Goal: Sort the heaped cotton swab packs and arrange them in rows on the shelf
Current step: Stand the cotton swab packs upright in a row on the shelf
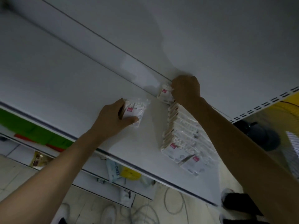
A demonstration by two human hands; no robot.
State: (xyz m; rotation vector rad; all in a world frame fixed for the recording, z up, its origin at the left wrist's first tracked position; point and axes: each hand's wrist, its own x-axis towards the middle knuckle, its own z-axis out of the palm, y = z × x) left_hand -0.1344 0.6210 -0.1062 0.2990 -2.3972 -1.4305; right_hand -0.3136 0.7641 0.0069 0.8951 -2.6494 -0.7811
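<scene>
On the white shelf (68, 88) my left hand (113, 117) grips a small stack of cotton swab packs (135, 110), white with a pink label, standing near the shelf's middle. My right hand (186, 88) holds another pack (165, 92) upright against the back wall. From that pack a long row of packs (179, 136) runs toward the front edge, partly under my right forearm. A few packs at the row's near end (192, 164) lie flat and fanned out.
A lower shelf (113, 188) carries a "ZERO" packet (115, 170) and a yellow bag (131, 173). Green and red items (32, 131) lie left below. Cables (169, 206) trail on the floor. A perforated upright (267, 102) bounds the shelf on the right.
</scene>
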